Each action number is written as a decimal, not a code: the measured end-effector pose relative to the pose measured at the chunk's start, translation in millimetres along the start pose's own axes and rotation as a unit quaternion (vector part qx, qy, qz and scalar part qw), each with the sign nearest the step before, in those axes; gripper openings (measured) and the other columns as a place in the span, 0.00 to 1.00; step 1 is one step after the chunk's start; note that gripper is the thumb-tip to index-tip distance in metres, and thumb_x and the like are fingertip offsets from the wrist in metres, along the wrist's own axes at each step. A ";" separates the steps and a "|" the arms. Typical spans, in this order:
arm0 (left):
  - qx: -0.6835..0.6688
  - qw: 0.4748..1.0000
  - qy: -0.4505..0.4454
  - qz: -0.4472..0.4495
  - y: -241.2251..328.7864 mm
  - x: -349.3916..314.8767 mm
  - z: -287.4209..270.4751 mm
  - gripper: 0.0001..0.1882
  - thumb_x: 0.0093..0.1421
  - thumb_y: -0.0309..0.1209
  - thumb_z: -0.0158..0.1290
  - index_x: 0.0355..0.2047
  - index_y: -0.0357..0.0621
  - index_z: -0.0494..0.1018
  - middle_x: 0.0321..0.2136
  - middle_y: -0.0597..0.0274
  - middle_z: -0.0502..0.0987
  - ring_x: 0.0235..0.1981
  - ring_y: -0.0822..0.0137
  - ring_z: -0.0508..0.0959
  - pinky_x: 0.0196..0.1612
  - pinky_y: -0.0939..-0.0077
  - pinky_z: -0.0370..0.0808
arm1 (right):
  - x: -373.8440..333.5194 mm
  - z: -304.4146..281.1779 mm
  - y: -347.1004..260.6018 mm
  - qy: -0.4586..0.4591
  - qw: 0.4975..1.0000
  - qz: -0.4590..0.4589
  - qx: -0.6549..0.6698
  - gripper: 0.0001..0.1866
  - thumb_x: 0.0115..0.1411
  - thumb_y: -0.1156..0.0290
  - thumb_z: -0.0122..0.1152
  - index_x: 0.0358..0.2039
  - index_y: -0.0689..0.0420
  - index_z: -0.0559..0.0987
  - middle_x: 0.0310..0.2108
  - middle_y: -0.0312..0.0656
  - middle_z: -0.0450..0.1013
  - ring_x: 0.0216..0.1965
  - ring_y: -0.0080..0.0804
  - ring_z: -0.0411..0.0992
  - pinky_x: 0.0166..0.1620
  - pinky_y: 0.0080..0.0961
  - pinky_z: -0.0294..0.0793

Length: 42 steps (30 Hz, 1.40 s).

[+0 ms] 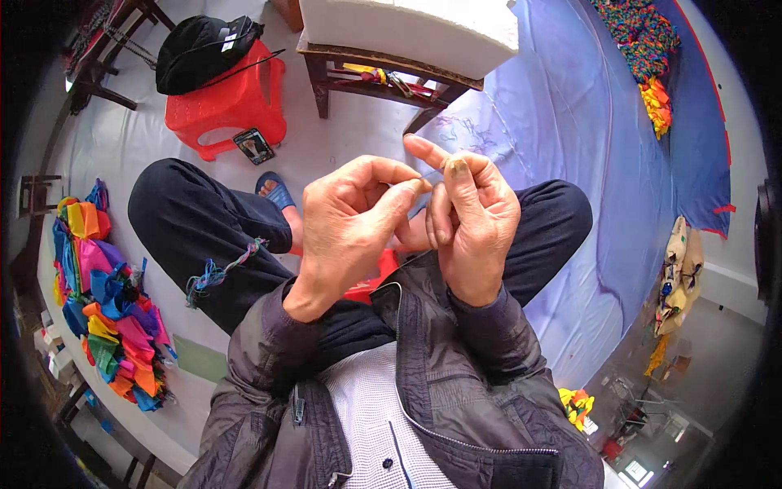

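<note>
In front of my lap my left hand (352, 228) is closed, thumb and index fingertip pinched together. Whatever it holds is too small to make out. Close to its right, my right hand (476, 228) has the thumb pressed on the curled fingers while the index finger points up to the left. Anything between those fingers is hidden. The fingertips of both hands are nearly touching. Across my left thigh lies a small twisted tuft of blue, pink and grey yarn (220, 275).
A red plastic stool (220, 114) carries a black hat (204, 53); a phone-like dark card (254, 146) lies beside it. Ahead, a white foam block (407, 33) rests on a wooden stool (383, 81). Bright cloth pieces (114, 318) are heaped at left, multicoloured yarn (635, 41) at far right.
</note>
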State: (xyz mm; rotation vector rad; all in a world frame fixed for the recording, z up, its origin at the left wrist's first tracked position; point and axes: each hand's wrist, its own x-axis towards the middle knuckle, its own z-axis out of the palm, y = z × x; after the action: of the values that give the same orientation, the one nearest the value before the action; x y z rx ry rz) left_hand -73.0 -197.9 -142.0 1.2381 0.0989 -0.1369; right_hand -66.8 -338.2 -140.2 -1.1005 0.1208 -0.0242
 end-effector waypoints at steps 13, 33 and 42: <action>-0.052 0.994 -0.033 -0.086 5.8 1.2 -23.9 0.06 0.69 0.23 0.56 0.40 0.30 0.76 0.28 0.54 0.82 0.19 0.71 0.82 0.12 0.86 0.67 | 0.3 -15.4 -4.3 -0.001 0.994 0.003 -0.112 0.09 0.75 0.71 0.54 0.43 0.64 0.79 0.48 0.62 0.81 0.16 0.11 0.59 0.21 0.13 0.64; 0.333 0.903 0.035 0.270 -8.6 -6.2 -16.6 0.07 0.59 0.15 0.61 0.37 0.35 0.78 0.25 0.61 0.77 0.22 0.77 0.75 0.26 0.83 0.70 | -40.2 9.7 -81.5 -0.405 0.883 0.000 0.235 0.12 0.69 0.75 0.59 0.28 0.67 0.77 0.16 0.50 0.74 0.12 0.35 0.71 0.14 0.35 0.69; 0.357 0.888 0.022 0.290 -11.9 -9.0 -17.9 0.09 0.57 0.15 0.63 0.36 0.37 0.78 0.24 0.60 0.75 0.20 0.73 0.73 0.24 0.81 0.69 | 4.1 -33.5 -21.4 -0.143 0.807 -0.335 -0.466 0.11 0.54 0.89 0.67 0.37 0.63 0.81 0.29 0.45 0.77 0.24 0.31 0.79 0.24 0.26 0.79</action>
State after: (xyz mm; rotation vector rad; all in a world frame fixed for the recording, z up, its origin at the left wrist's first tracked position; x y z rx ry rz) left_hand -83.8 -184.3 -157.5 1.9535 -0.3151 0.4169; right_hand -65.5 -377.9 -136.5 -2.0765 -0.6055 -0.4766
